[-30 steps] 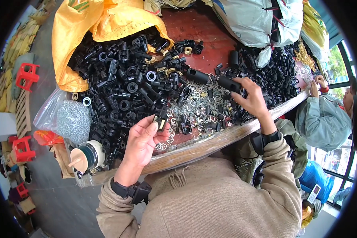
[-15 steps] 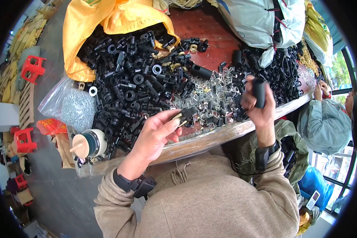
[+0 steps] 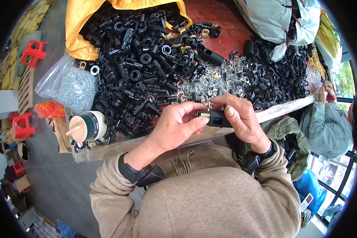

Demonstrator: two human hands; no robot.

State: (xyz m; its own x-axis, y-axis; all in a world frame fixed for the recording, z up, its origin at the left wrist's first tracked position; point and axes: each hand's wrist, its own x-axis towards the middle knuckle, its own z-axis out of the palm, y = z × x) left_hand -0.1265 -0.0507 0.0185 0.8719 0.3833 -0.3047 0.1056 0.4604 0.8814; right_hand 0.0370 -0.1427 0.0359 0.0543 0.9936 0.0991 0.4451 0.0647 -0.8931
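Observation:
My two hands meet over the table's front edge, fingertips nearly touching. In my left hand point(image 3: 177, 123), thumb and fingers pinch a small black plastic part with a brass-coloured strip point(image 3: 203, 114). My right hand point(image 3: 244, 119) grips a black plastic sleeve point(image 3: 219, 119), short and tubular, with a window in its side. The sleeve lies sideways, its left end against the small part; how far one sits inside the other is hidden by my fingers. Just beyond my hands lie bent metal clips point(image 3: 206, 84) in a loose spread.
Black plastic fittings point(image 3: 135, 75) form a big heap at left, spilling from a yellow sack point(image 3: 77, 35). A bag of screws point(image 3: 78, 89) and a lidded mug point(image 3: 87, 127) stand at the left corner. More black parts point(image 3: 265, 79) lie right. Another person point(image 3: 327, 127) sits at far right.
My right hand has come left and down with the sleeve, bringing it against the part in my left hand. My left hand has shifted slightly right. The view has moved a little.

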